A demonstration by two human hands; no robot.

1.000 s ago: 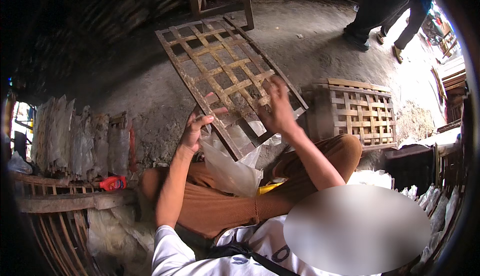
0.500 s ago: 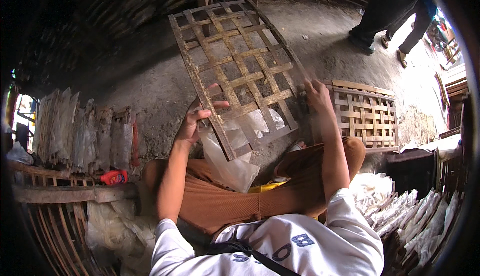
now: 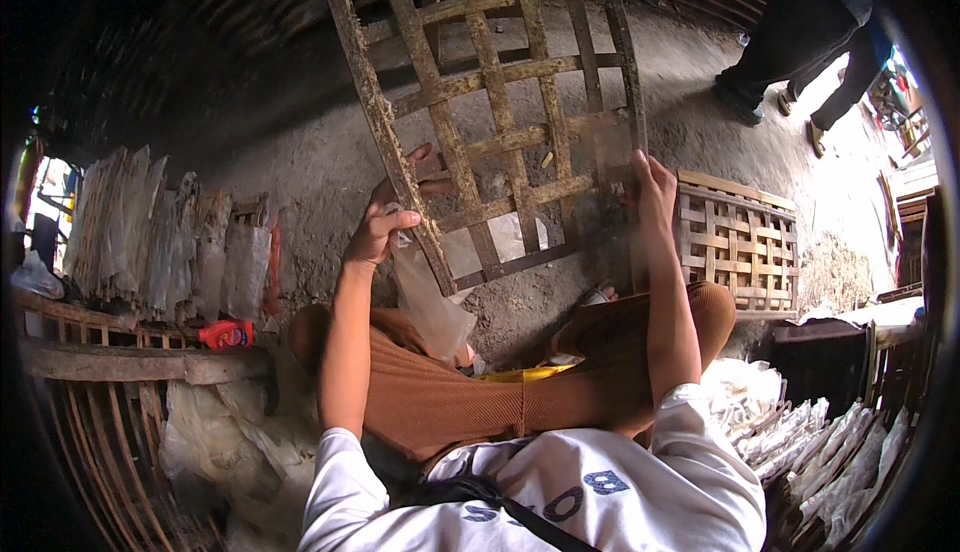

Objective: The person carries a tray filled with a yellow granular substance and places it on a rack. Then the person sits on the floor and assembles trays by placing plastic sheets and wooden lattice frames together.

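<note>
A woven bamboo rack (image 3: 513,140), an open lattice in a darker frame, is raised in front of me with its far end tilted up. My left hand (image 3: 385,224) grips its left side rail near the lower corner, thumb on the near face and fingers behind the lattice. On the opposite rail, my right hand (image 3: 652,192) pinches the edge. A translucent plastic sheet (image 3: 430,297) hangs below my left hand toward my lap; whether that hand also holds it, I cannot tell. Part of the sheet shows through the lattice.
Another woven rack (image 3: 738,242) lies to the right. Plastic-covered racks (image 3: 125,222) stand upright at left, near a red packet (image 3: 226,334) on a wooden ledge (image 3: 130,374). Wrapped sheets (image 3: 830,462) stand in rows at lower right. A person's legs (image 3: 800,42) are at the far right.
The rack has swung upward, its far end rising out of the top of the view. My right hand has shifted slightly to the right; the plastic sheet hangs narrower.
</note>
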